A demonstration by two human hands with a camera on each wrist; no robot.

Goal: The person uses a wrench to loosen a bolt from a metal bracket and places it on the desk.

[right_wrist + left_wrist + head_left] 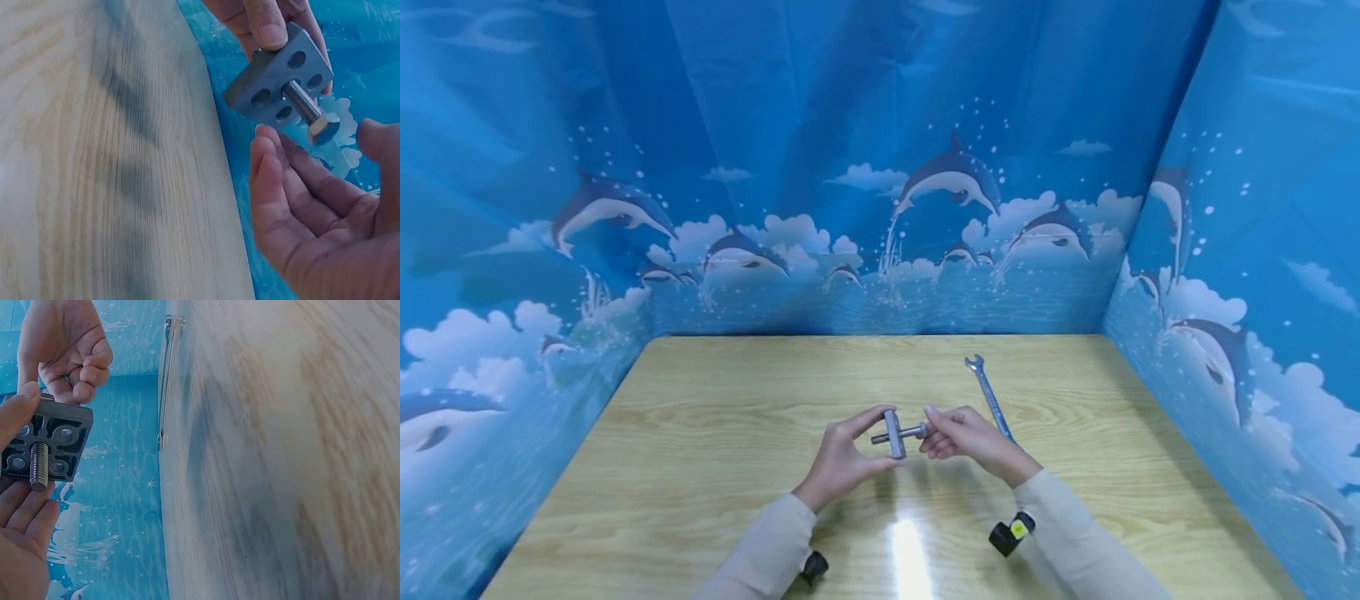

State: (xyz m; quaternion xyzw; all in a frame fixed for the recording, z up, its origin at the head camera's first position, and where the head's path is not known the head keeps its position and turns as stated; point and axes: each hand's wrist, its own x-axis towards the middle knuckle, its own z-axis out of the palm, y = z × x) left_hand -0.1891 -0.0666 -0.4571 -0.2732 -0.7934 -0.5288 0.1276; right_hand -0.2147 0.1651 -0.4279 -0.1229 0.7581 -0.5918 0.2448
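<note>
My left hand (842, 457) grips the metal plate (274, 79) by its edges above the table (700, 467), while my right hand (966, 437), thumb and fingers apart, has free room around the bolt (303, 103).

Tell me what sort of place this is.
Probably a makeshift workbench, perhaps set up for filming: a wood-grain table, dolphin-print sheets behind it and on both sides, and a wrench lying on it. The room beyond is hidden.

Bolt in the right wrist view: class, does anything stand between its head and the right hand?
Nothing visible does: the bolt head faces the right hand across open space. The left hand grips the block by its edges, and the wrench lies on the table, away from that gap.
</note>
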